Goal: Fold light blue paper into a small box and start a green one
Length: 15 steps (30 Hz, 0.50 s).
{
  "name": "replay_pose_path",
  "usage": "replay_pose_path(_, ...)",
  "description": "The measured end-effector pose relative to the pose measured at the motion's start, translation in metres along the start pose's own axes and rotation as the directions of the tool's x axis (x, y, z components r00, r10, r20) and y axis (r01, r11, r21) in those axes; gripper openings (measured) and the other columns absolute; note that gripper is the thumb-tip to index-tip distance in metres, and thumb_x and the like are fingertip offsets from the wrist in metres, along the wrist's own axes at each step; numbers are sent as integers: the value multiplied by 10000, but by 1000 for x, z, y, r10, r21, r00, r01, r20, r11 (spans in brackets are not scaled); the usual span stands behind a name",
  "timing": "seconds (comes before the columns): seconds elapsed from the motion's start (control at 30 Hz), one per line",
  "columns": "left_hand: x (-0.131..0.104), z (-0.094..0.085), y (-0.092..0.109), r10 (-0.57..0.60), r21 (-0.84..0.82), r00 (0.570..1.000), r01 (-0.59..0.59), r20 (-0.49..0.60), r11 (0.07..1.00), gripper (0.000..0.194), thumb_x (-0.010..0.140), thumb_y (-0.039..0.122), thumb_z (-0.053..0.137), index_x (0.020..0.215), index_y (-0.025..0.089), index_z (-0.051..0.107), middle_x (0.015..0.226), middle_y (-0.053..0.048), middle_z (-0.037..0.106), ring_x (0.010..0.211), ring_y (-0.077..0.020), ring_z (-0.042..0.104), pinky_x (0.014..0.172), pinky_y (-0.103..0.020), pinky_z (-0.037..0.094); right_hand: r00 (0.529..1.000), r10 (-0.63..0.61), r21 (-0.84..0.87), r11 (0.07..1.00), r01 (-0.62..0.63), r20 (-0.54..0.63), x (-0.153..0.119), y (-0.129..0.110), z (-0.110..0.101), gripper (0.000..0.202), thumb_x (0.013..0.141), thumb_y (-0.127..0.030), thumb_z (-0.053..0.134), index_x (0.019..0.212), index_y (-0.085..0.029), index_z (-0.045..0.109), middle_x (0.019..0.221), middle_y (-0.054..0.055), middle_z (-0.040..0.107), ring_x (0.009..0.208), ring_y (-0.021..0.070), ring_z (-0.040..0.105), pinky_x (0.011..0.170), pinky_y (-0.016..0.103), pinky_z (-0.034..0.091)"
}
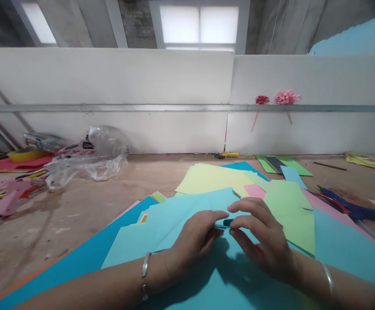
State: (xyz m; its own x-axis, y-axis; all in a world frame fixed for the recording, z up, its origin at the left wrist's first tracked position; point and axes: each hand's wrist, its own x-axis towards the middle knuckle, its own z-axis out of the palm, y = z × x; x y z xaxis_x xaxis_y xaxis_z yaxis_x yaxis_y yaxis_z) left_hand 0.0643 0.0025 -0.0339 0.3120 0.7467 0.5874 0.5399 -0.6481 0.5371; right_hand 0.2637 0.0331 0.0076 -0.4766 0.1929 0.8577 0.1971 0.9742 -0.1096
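Observation:
Just right of the middle, my left hand point(197, 237) has its thumb and fingers closed on one end of a small rolled or folded blue paper piece point(220, 223). The fingertips of my right hand point(261, 237) pinch the other end, where a dark spot shows. Both hands are over light blue paper sheets point(181, 215). Beyond my right hand's fingers, a thin grey metal tip point(237, 194) lies on the paper.
Yellow sheets point(210, 177) and green sheets point(291, 211) lie beyond and right. Blue-handled pliers or scissors point(355, 206) sit right. A pink glue gun point(13, 193) and plastic bag point(90, 155) are left. A white partition point(110, 82) stands behind.

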Motion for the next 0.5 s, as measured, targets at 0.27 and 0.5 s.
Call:
replay_pose_path(0.27,7,-8,15,30,-184,985,1,168,983,343,1018,408,367,1081,155,590,919,-83,700,764,-175,627,726,-292,504,998,-37,176,984,27,56,8,5,-3,130,882,-51,559,909,-178,566,986,82,638,897,185,541,813,368,491)
replay_pose_path(0.5,9,-13,21,63,-380,956,52,285,923,452,1021,499,286,932,153,563,792,-51,622,696,-145,583,722,-264,493,997,-58,297,954,40,53,8,7,-4,67,930,-103,524,928,-165,549,881,88,636,818,171,535,733,333,506)
